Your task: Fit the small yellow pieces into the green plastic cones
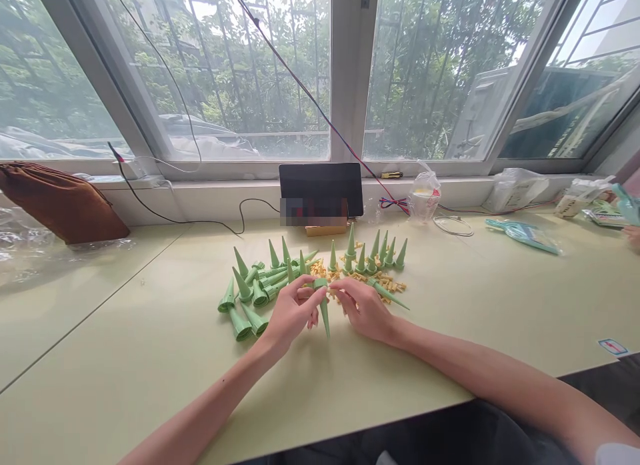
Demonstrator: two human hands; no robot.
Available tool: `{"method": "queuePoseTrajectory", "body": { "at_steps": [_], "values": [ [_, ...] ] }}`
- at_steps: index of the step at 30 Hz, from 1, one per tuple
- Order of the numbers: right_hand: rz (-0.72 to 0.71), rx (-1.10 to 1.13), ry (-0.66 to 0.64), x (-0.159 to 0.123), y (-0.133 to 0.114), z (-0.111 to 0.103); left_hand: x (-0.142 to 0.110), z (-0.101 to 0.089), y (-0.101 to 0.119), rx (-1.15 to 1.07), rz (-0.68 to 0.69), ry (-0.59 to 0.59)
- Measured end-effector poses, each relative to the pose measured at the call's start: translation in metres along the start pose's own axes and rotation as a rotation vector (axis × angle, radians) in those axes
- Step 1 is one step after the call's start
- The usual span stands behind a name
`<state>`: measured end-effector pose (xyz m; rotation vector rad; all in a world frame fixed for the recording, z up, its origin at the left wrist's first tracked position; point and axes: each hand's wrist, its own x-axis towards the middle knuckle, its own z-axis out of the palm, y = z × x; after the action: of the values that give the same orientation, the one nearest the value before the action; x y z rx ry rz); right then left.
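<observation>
My left hand is closed round the wide collar of a green plastic spike, whose pointed end hangs down toward me. Against that collar, the fingertips of my right hand are pinched together on what looks like a small yellow piece, mostly hidden by the fingers. Just beyond my hands lies a heap of small yellow pieces. Several green spikes stand point up around the heap. To the left of my left hand, more green hollow parts lie on their sides in a loose pile.
A dark-screened tablet leans by the windowsill on a cardboard stand. A brown drawstring bag sits at far left. A plastic-wrapped cup, a coiled cable and a light-blue item are on the right. Another person's hand shows at the right edge.
</observation>
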<state>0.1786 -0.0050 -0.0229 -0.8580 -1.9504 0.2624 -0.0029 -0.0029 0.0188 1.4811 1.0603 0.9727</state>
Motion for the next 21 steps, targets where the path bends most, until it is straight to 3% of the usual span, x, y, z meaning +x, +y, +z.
{"method": "queuePoseTrajectory", "body": {
  "at_steps": [14, 21],
  "values": [
    [-0.091, -0.058, -0.01, 0.0011, 0.0066, 0.001, 0.0007, -0.001, -0.0022, -0.014, -0.04, -0.001],
    [-0.089, -0.11, -0.034, -0.0008, 0.0087, 0.0012, -0.0009, -0.0005, -0.0022, 0.059, 0.039, -0.009]
  ]
}}
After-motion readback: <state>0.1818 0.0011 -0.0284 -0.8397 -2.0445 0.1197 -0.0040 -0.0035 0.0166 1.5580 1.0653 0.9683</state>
